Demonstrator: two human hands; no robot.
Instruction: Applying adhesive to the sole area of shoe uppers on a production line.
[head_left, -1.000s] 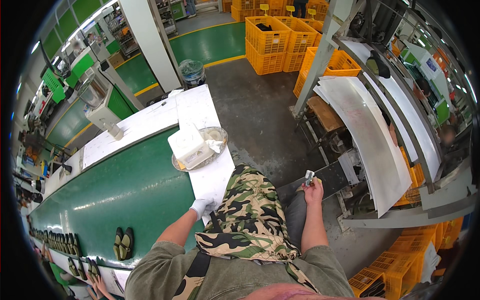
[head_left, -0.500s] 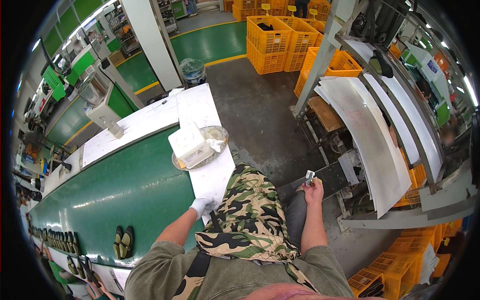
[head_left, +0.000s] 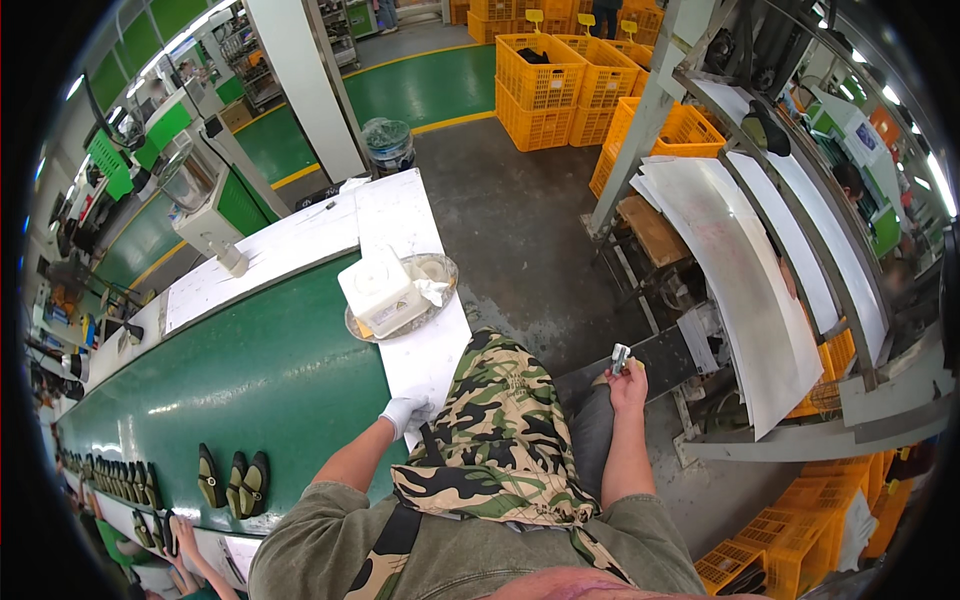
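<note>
My left hand (head_left: 405, 413), in a white glove, rests on the near end of the white tabletop (head_left: 415, 362), beside my camouflage apron (head_left: 495, 410). Its fingers look stretched out with nothing in them, though they show only in part. My bare right hand (head_left: 628, 385) is over my right thigh, its fingers closed on a small grey-and-white object (head_left: 620, 357), too small to name. Ahead of my left hand stands a white box-shaped container (head_left: 378, 290) on a round tray (head_left: 432, 318), with crumpled white tissue (head_left: 434, 291) beside it.
On the green conveyor belt (head_left: 250, 370) lie a single dark shoe (head_left: 208, 478), a pair of shoes (head_left: 247, 485) and a row of several more. Another person's hands (head_left: 185, 545) are at the lower left. A sheet-covered rack (head_left: 740, 270) stands right; orange crates (head_left: 540, 90) are stacked ahead.
A single shoe now lies on the belt just left of the pair. The other person's hands have shifted at the lower left. My own hands have stayed in place.
</note>
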